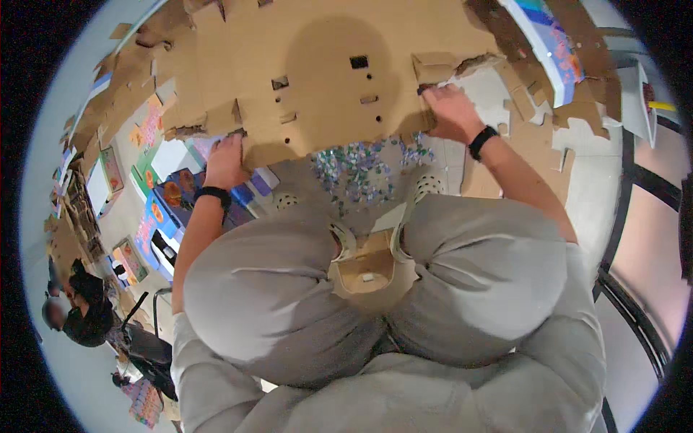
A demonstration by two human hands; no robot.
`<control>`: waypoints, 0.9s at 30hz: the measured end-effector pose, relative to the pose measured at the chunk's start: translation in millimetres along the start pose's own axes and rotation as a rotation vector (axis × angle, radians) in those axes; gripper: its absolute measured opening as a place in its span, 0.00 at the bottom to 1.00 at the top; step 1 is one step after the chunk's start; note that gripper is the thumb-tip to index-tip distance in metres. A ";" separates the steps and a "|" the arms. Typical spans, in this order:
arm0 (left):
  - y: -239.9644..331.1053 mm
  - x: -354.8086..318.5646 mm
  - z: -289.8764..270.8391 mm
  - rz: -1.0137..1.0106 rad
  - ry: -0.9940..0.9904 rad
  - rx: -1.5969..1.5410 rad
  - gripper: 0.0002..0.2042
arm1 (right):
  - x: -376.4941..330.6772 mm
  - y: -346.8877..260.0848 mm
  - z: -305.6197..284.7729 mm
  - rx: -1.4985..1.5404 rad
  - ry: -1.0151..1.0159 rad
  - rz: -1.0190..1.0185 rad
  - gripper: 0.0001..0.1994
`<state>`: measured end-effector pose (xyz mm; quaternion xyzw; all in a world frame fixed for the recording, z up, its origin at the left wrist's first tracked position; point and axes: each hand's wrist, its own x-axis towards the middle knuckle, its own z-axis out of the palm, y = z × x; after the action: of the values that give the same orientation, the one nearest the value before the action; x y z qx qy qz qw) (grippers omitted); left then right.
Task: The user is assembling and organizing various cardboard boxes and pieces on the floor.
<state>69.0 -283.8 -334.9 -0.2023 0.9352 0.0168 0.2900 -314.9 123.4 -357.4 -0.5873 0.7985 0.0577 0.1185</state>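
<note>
Brown cardboard [325,115] is being held beyond the knees [285,234], its opposite edges being clasped in the grip of left hand [226,160] and right hand [453,114]; shiny scraps [354,173] on the floor [595,173] are being partly hidden.

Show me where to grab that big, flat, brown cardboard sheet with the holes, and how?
Probably grip the big, flat, brown cardboard sheet by the side edges of its near end, one hand from each side. It's wide and flat, so spread grips should steady it; the bare left hand and bare right hand hold it there.
</note>
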 end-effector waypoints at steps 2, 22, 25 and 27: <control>-4.8 3.6 11.0 0.067 0.191 -0.033 0.38 | 7.9 4.8 13.8 0.086 -0.016 0.056 0.34; 5.0 0.9 19.3 0.058 0.168 -0.043 0.35 | -3.1 4.2 29.9 0.038 0.159 -0.038 0.33; 4.2 1.7 14.6 0.084 0.206 -0.068 0.36 | -8.4 1.3 17.6 0.059 0.232 -0.047 0.38; -1.5 11.7 13.5 0.102 0.245 -0.075 0.35 | 0.5 3.4 9.8 0.060 0.044 -0.075 0.34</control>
<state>68.1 -287.5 -352.4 -0.1657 0.9715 0.0417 0.1645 -317.0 126.2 -367.1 -0.6140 0.7799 0.0161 0.1206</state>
